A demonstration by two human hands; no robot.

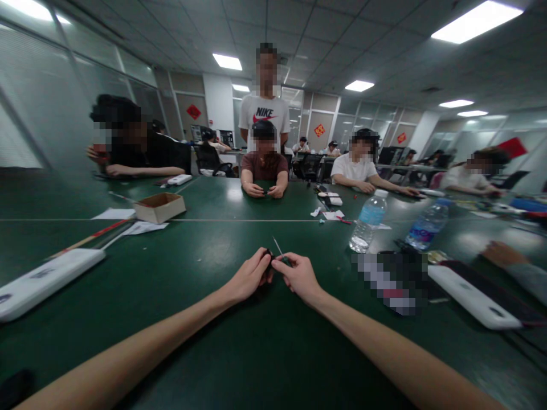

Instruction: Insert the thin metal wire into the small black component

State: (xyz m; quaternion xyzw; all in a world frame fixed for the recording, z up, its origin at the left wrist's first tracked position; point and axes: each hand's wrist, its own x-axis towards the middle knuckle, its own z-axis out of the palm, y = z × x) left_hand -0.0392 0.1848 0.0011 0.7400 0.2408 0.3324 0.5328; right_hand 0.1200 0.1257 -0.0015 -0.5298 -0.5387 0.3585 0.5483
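Note:
Both my hands meet over the middle of a dark green table (179, 296). My left hand (250, 276) is closed, pinching a small dark part (268, 255) at its fingertips. My right hand (299, 276) is closed round a small green-handled screwdriver (280, 252), whose thin metal shaft sticks up and to the left. The fingertips of the two hands touch around the small part, which is too tiny to make out.
Two clear water bottles (368, 221) (427, 225) stand right of my hands. White oblong cases lie at the left (47, 279) and right (472, 299). An open cardboard box (160, 206) sits at the left. Several people sit across the table, one stands behind.

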